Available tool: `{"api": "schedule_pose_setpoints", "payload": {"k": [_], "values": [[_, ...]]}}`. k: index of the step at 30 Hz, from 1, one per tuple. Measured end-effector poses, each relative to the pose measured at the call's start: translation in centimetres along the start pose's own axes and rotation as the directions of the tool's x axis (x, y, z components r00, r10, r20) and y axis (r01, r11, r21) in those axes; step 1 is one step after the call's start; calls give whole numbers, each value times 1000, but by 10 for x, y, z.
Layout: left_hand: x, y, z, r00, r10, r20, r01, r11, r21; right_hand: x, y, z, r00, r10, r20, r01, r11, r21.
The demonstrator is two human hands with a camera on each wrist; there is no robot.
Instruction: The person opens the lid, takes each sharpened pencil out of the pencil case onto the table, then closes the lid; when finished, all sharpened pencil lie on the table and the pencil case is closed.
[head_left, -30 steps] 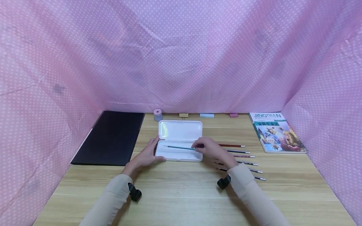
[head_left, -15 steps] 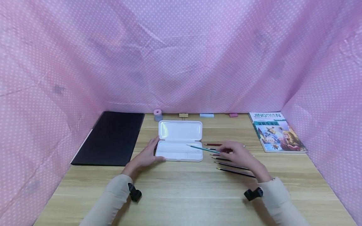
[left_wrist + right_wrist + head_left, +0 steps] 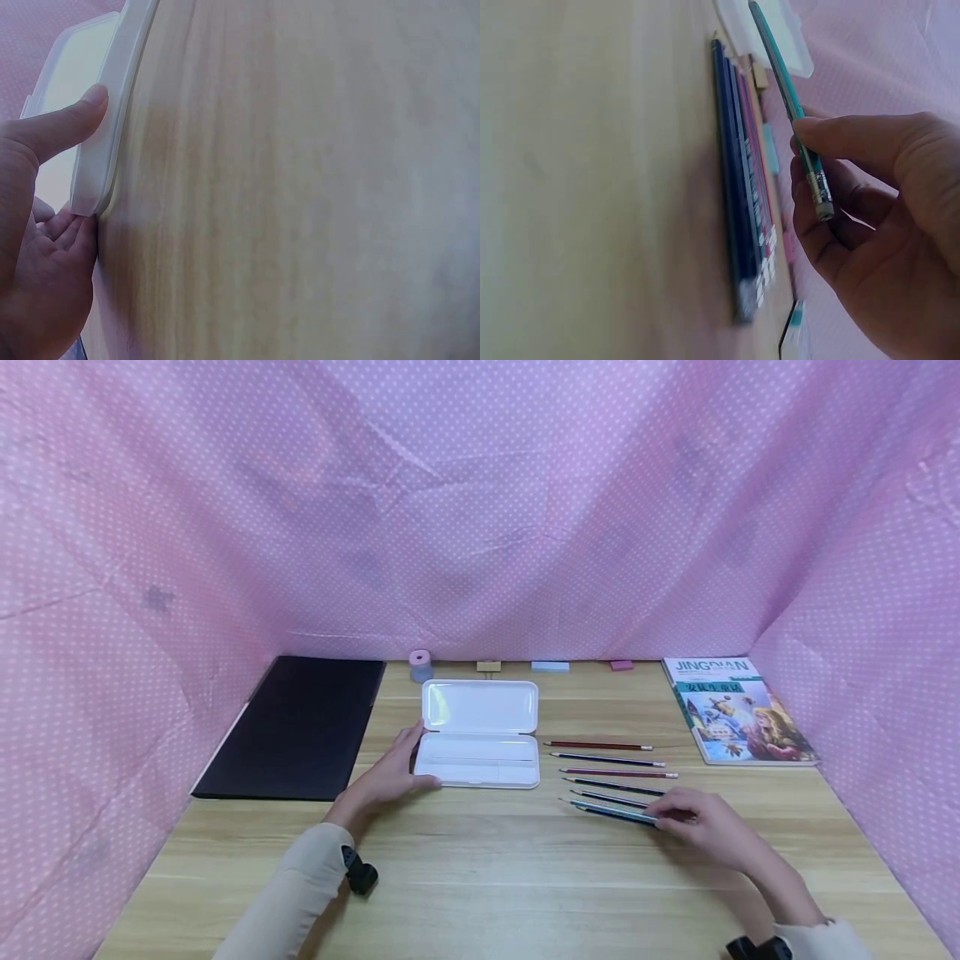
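The white pencil case [image 3: 457, 772] lies open on the table, its lid [image 3: 480, 707] tipped back. My left hand [image 3: 386, 775] holds it at the left end; in the left wrist view the thumb [image 3: 67, 127] rests on the front wall and the fingers touch the end. My right hand [image 3: 708, 828] pinches a teal pencil [image 3: 780, 71] near its eraser end, between thumb and fingers. The pencil is above the nearest of several dark and red pencils [image 3: 611, 759] laid in a row right of the case.
A black folder [image 3: 292, 727] lies on the left and a picture-covered book [image 3: 738, 714] at the back right. Along the rear edge stand a pink and grey roll-shaped item [image 3: 421, 667], a yellow clip [image 3: 489, 667], a light blue block [image 3: 550, 667] and a pink block [image 3: 622, 666].
My right hand has carried the teal pencil from over the case to the right and toward me, to the near end of the pencil row. The left hand stays at the case.
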State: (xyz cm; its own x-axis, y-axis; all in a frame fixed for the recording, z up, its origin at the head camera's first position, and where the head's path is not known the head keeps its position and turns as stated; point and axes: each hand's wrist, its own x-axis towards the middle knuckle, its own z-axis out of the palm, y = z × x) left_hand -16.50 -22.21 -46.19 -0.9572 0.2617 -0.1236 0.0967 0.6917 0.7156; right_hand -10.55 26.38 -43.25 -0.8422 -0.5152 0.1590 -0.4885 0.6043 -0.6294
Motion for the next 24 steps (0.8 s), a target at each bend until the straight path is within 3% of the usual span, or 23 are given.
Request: {"api": "schedule_pose_setpoints", "payload": {"k": [10, 18, 24], "values": [[2, 2, -2, 1000, -29, 11, 28, 1000, 2, -36, 4, 8, 993, -21, -114, 15, 998, -54], [1, 0, -1, 1000, -25, 11, 25, 1000, 16, -45, 8, 12, 988, 95, -122, -108, 988, -106], [0, -1, 0, 1000, -20, 9, 19, 1000, 13, -47, 10, 14, 982, 129, -136, -145, 982, -121]]}}
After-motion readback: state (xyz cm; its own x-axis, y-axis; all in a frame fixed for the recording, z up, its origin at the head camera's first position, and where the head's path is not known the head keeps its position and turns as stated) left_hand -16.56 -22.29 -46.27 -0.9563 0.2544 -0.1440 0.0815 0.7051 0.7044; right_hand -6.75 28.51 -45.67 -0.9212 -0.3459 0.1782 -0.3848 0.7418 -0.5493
